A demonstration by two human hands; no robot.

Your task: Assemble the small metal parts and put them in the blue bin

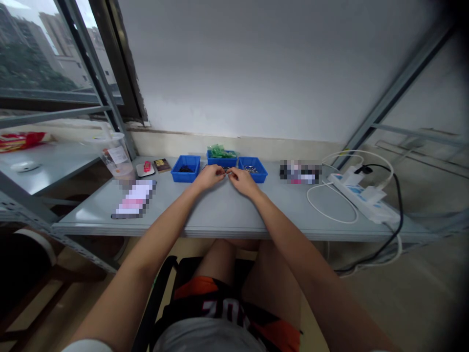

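Over the middle of the grey table, my left hand (pixel 211 177) and my right hand (pixel 242 182) meet with fingertips pinched together. Between them is a small, pale, shiny piece (pixel 227 173), too small to name. Just beyond stand three blue bins: the left bin (pixel 180 177) contains dark pieces (pixel 186 169), the back bin (pixel 222 161) green plastic packets (pixel 220 151), and the right bin (pixel 261 179) small shiny metal pieces (pixel 251 169). Some dark items directly behind my fingers are mostly hidden by them.
A phone (pixel 135 199), a drink cup (pixel 117 159), a white dish (pixel 141 171) with a red packet and a small dark box (pixel 162 165) lie left. Blurred-out items (pixel 299 172), a power strip (pixel 366 200) and looping cables (pixel 331 220) occupy the right. The table's front edge (pixel 227 233) is above my legs.
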